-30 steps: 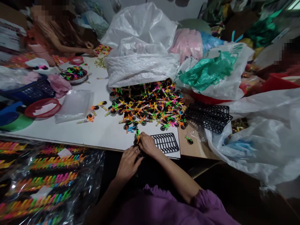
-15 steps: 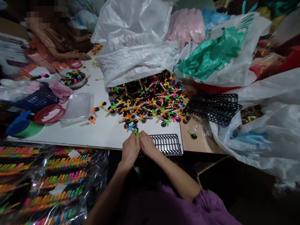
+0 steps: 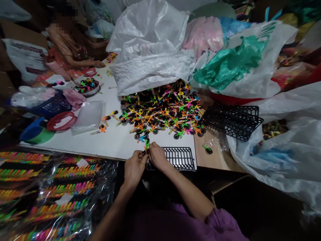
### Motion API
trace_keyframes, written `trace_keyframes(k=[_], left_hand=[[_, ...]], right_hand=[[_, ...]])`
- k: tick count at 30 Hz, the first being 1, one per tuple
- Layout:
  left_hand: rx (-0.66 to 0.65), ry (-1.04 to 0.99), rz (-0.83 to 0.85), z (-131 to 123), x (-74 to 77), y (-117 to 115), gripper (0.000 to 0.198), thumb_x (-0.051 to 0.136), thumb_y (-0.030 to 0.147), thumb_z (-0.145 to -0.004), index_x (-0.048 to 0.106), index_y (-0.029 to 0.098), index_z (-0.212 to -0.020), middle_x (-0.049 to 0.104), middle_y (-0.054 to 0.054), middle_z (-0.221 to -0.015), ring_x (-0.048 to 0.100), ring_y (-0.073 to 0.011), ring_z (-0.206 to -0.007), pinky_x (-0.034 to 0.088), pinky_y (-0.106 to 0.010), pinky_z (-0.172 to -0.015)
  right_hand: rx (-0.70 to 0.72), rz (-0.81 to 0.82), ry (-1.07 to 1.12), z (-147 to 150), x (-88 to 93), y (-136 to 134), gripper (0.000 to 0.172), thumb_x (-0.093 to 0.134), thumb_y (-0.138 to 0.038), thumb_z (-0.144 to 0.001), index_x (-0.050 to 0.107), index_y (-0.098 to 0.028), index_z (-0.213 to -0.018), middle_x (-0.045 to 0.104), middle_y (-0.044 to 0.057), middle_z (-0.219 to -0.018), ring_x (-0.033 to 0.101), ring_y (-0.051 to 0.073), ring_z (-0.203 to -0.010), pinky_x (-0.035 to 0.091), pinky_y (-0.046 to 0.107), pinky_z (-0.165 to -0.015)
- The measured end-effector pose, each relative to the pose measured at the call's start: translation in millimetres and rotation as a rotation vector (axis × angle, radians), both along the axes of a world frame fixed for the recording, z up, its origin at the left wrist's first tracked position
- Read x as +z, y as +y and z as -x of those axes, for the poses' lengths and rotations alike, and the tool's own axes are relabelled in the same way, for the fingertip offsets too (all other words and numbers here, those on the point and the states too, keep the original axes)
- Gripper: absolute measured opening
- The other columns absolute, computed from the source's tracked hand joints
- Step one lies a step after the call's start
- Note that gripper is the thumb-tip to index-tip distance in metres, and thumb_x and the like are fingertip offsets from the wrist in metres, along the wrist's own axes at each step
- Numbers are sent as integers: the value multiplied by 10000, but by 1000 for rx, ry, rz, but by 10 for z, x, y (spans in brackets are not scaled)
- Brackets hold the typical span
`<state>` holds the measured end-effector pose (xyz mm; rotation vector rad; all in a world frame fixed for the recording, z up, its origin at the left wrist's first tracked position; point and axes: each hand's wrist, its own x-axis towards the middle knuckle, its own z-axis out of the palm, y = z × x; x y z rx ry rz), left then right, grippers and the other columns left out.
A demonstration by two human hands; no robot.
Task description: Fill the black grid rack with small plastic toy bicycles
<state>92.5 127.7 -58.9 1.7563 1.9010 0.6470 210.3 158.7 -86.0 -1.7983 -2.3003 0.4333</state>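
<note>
Your bare left hand point(image 3: 134, 167) and bare right hand point(image 3: 157, 155) are drawn together in front of you, backs up, knuckles angled toward each other. The left fingertips point(image 3: 142, 156) and right fingertips point(image 3: 151, 149) meet in a tight pinch at the centre. Both slim bare forearms slope inward from your loose purple gathered sleeve point(image 3: 220, 225), wrists slightly bent.

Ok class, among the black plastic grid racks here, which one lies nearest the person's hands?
The lone rack at the table's front edge, just beside the right hand; the other racks lie overlapping, farther off to the right of the colourful pile.
</note>
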Motion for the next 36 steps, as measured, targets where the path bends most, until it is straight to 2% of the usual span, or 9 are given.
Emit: trace_keyframes(k=[5,9,13,19,22,25,28,32,36], left_hand=[[51,34,-43,-31,-163,-5,260,500,454,-779,538,203,-722,609,27,-592,578,-137,-563,352,-221,-542],[70,206,-207,-68,-318,6,295,475,458,-811,528,198,-683,574,24,-550,549,-127,-532,297,-224,-522],[-16,374,-336,-85,-372,-13,329,411,423,-861,522,187,-661,591,-15,-597,565,-142,-580,314,-244,-548],[-236,166,-187,160,-182,-115,258,453,398,-851,543,187,-969,622,-15,-788,590,-147,-684,422,-247,-628],[-319,29,-284,315,-33,1,341,458,381,-853,489,201,-1141,596,-51,-995,584,-165,-882,454,-276,-778],[-550,4,-302,341,108,211,395,422,351,-875,425,250,-1256,554,-59,-1069,553,-176,-979,453,-296,-832],[-749,36,-217,273,192,361,369,391,345,-891,448,282,-1250,569,-35,-955,572,-158,-880,471,-281,-785],[-697,44,-284,240,219,474,302,373,335,-899,525,239,-1142,577,-39,-940,564,-160,-886,461,-287,-795],[-623,-15,-344,274,241,650,304,405,336,-881,526,220,-1135,574,-59,-1015,558,-169,-910,462,-290,-785]], right_hand=[[-5,13,-29,17,9,-1,174,397,-146,-854,492,-154,-1000,526,86,-973,554,187,-867,448,278,-694],[-29,-11,-26,30,-5,-7,170,375,-169,-878,501,-159,-992,533,76,-952,561,180,-850,444,265,-680],[-41,-18,-12,49,-33,0,159,387,-182,-883,512,-162,-980,540,72,-941,569,174,-829,431,255,-667],[76,-23,133,-105,-45,35,156,452,-224,-871,558,-155,-962,566,70,-945,571,163,-815,413,241,-680],[159,6,258,-337,49,171,154,525,-249,-845,594,-168,-957,596,49,-918,569,153,-843,408,226,-724],[40,-80,231,-535,235,426,195,505,-233,-858,587,-176,-1025,598,59,-987,555,164,-918,399,248,-780],[-130,-151,46,-573,392,713,214,442,-217,-878,569,-173,-1044,574,88,-1031,544,195,-942,404,284,-767],[-142,-131,-158,-465,407,917,209,446,-155,-833,563,-142,-1006,547,125,-1054,534,228,-943,417,299,-722],[-107,-154,-167,-450,354,838,199,425,-177,-837,561,-140,-977,547,136,-1049,531,226,-937,415,299,-726]])
